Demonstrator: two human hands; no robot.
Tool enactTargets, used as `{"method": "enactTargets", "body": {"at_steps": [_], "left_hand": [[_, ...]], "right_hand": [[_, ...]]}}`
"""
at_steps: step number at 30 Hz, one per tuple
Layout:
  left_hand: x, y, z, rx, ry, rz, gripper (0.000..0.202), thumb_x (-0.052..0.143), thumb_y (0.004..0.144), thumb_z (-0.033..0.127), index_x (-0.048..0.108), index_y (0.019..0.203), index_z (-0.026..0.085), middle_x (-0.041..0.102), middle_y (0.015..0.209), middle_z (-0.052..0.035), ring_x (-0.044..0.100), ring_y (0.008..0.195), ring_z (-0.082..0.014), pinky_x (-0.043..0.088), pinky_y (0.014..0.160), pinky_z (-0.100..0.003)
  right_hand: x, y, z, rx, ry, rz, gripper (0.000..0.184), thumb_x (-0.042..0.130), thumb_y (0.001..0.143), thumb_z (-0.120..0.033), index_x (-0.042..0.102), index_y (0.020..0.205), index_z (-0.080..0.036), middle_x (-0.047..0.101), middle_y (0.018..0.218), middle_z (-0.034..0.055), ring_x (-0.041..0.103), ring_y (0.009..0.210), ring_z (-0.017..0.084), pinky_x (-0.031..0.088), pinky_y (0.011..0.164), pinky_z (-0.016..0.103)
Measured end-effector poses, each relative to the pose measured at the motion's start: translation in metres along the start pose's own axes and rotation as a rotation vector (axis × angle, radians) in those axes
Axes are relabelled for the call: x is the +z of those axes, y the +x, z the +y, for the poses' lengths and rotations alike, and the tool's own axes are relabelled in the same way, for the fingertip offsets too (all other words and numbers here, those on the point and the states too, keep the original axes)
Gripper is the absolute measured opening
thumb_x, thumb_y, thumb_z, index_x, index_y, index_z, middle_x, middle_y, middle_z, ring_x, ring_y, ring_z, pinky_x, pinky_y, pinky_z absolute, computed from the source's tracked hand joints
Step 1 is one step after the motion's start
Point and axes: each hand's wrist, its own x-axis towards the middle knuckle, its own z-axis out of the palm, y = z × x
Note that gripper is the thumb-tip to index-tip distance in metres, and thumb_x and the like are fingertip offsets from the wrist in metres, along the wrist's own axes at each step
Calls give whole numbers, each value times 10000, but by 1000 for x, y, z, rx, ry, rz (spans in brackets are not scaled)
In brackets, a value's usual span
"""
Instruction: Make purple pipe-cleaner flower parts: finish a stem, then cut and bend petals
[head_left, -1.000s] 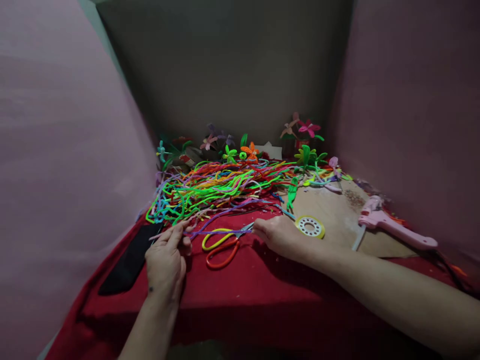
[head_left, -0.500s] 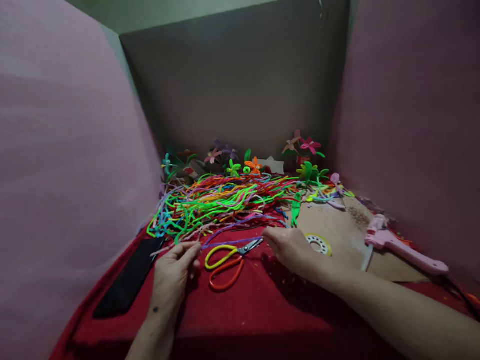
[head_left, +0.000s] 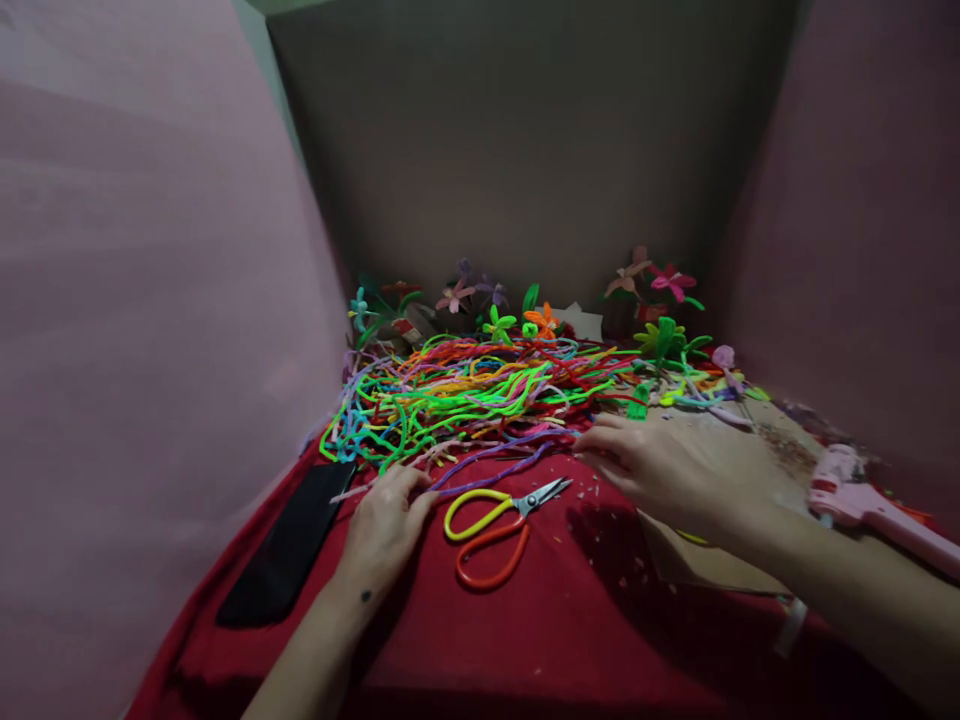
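A tangle of coloured pipe cleaners lies across the red cloth. My left hand pinches the near end of a purple pipe cleaner at the pile's front edge. My right hand lies over the cardboard sheet, its fingers stretched toward the pile's right side and touching the other end of the strands; whether it grips one I cannot make out. Scissors with one yellow and one orange handle lie between my hands, blades slightly apart.
Finished pipe-cleaner flowers stand along the back wall, with pink ones at the right. A pink glue gun rests at the right edge. A black flat object lies left. Cardboard and pink panels enclose the table.
My right hand has moved up and right off the yellow tape roll, reaching into the pile's right side. My left hand has kept its pinch. The camera view has shifted.
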Motion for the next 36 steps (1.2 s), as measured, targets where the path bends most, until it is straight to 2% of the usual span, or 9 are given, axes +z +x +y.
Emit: {"method": "enactTargets", "body": {"at_steps": [8,13,18,21,24,27,29,31,36], "left_hand": [[10,-5,5,278,518,-46,199,449,870,277,630,850,196,614,938,-89,546,914,-233,451,837,-375],[9,-1,8,301,654,-107,264,378,880,171,636,828,165,618,936,-111,529,903,-253,448,813,-390],[-13,16,21,370,636,-223,368,366,754,3,641,939,160,641,975,-103,542,882,-243,447,790,-380],[-19,45,41,424,529,-93,350,392,737,22,638,933,176,641,908,-74,541,889,-222,440,808,-347],[-6,86,60,434,522,40,364,417,822,152,572,1148,194,592,1151,-79,493,1082,-231,385,939,-372],[20,125,61,365,557,87,506,456,857,371,431,1325,178,421,1383,-144,362,1247,-308,329,981,-470],[36,140,51,345,586,47,508,501,828,436,477,1285,215,454,1367,-135,386,1233,-322,349,950,-499],[47,146,38,346,609,-17,396,477,839,459,573,1164,253,573,1242,-99,478,1145,-296,399,891,-472],[62,138,24,390,642,-35,379,408,887,410,551,1184,224,552,1249,-111,436,1191,-297,365,919,-454]], "right_hand": [[39,48,5,-168,-332,-156,393,641,758,-344,617,1109,-170,589,1071,119,486,1004,283,376,826,393],[51,49,4,-231,-444,-213,201,530,830,-206,647,987,-161,615,957,110,519,936,262,346,812,403],[36,56,11,-252,-301,-233,150,535,799,-179,684,783,-183,634,854,78,545,861,210,362,751,328],[17,85,12,-208,-124,-144,213,504,776,-106,704,812,-168,654,813,52,571,793,154,388,683,241],[13,136,16,1,-93,-19,268,463,820,-98,699,938,-144,669,952,58,593,870,149,410,777,228],[28,185,26,58,-105,-72,253,455,876,-137,656,1030,-143,655,1003,62,598,914,154,445,805,244],[41,207,35,93,-130,-121,231,493,897,-241,609,1071,-142,618,1057,74,595,932,178,483,811,318],[53,217,43,111,-167,-144,321,525,886,-313,539,1158,-142,562,1147,87,580,973,205,499,808,396],[72,218,51,94,-270,-135,307,520,891,-308,538,1161,-163,554,1164,91,575,987,197,494,821,394]]}}
